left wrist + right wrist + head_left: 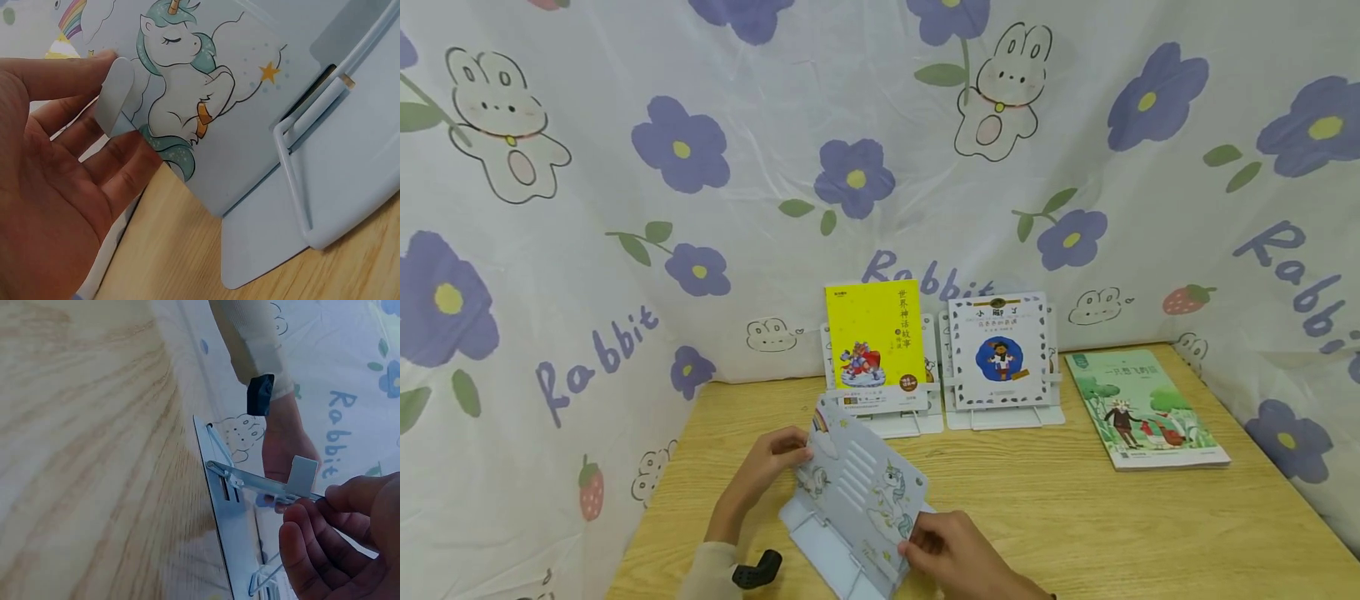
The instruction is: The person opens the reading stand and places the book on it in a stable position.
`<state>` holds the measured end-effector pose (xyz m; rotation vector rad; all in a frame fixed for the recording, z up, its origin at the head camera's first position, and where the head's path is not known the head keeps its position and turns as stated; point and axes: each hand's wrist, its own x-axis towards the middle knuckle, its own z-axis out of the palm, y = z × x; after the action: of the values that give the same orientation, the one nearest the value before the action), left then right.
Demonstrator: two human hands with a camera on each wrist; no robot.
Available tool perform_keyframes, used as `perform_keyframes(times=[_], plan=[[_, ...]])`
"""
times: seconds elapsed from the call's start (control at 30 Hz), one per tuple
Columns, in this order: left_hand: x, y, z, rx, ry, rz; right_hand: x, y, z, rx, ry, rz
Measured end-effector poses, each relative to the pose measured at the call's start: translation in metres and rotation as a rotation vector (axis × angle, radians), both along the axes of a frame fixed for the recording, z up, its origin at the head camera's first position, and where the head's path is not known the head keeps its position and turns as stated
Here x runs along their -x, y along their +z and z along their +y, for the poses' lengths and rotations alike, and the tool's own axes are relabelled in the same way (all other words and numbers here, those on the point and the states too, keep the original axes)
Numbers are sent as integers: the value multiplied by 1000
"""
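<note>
A pale blue metal book stand [835, 433] with unicorn pictures and a slotted back panel is raised at a tilt near the table's front. My left hand [767, 467] pinches the panel's left edge, the thumb on the printed side and other fingers behind, as the left wrist view shows. On the opposite edge my right hand [958, 554] grips with thumb and fingertips, close to a small side tab [303, 476]. The base plate [262, 247] spreads out under the panel, with a wire support [292, 181] joined to it.
Behind, a yellow book [876, 325] and a white book [1000, 375] lean upright on two similar stands. A green book [1142, 408] lies flat at the right of the wooden table [1037, 492]. A curtain [775, 108] with rabbits and flowers hangs around the table.
</note>
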<state>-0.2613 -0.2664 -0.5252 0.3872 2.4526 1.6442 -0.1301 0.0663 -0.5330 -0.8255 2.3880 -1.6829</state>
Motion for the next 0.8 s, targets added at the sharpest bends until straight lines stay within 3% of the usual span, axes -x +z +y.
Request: perform_keyframes(times=[0.13, 0.4, 0.63, 0.8], plan=[[-2, -3, -11, -2, 36, 6, 5, 0, -4, -46, -31, -5], [-7, -3, -34, 10, 120, -4, 21, 0, -17, -93, -79, 77], [-13, -3, -54, -7, 211, -12, 36, 3, -33, -107, -84, 46], [-16, -5, -68, -1, 265, 1, 49, 4, -47, -132, -103, 72]])
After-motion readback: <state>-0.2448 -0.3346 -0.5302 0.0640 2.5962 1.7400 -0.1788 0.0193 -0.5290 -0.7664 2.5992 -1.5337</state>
